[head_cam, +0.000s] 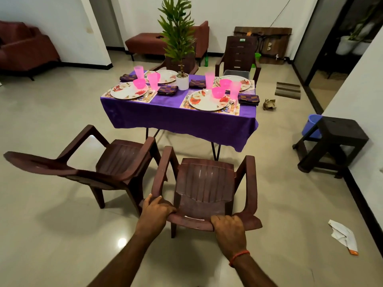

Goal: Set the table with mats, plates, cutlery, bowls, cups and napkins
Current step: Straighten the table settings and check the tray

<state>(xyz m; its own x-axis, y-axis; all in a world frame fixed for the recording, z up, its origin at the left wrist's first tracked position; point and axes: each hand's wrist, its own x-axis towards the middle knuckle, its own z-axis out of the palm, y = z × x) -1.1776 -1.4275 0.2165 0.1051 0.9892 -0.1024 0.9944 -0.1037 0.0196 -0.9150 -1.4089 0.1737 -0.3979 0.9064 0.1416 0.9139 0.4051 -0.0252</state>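
Observation:
A table under a purple cloth (176, 119) stands ahead, set with several floral plates (208, 100) on mats, pink cups (153, 80), pink bowls (218, 92) and dark patterned napkins (248, 99). A potted plant (182, 80) stands in the table's middle. Close to me is a brown plastic chair (205, 183) facing the table. My left hand (156, 210) grips the left end of its backrest top, and my right hand (228, 226) grips the right part of the same edge.
A second brown chair (116, 160) stands to the left, turned sideways. Another chair (238, 54) is at the far side. A dark stool (333, 141) and blue bucket (312, 125) sit right. Crumpled paper (344, 237) lies on the floor at right.

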